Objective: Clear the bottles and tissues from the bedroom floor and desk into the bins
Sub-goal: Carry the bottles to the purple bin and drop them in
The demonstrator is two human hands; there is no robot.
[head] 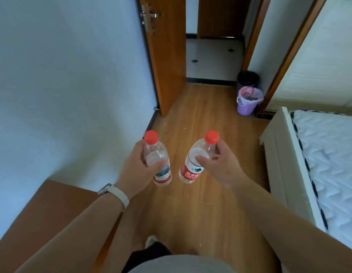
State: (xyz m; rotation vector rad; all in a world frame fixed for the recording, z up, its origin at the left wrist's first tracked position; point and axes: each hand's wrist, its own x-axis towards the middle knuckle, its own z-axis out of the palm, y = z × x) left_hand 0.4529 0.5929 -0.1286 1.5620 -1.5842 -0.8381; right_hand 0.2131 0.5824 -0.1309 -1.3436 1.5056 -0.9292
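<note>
Two clear plastic red-capped bottles (pixel 158 160) (pixel 196 158), upright for carrying, are gripped by curled left hand (pixel 136 170) and right hand (pixel 218 166); lilac lined bin (pixel 248 101) and black bin (pixel 248 78) wait beyond the right hand.

Worn: cream watch strap (pixel 120 196) with silver case on the wrist of the left hand (pixel 135 166), up-left of the grey top (pixel 181 265). Both forearms bare. Dark trouser leg (pixel 149 255) just left of the top, pale shoe (pixel 151 240) beyond it.
</note>
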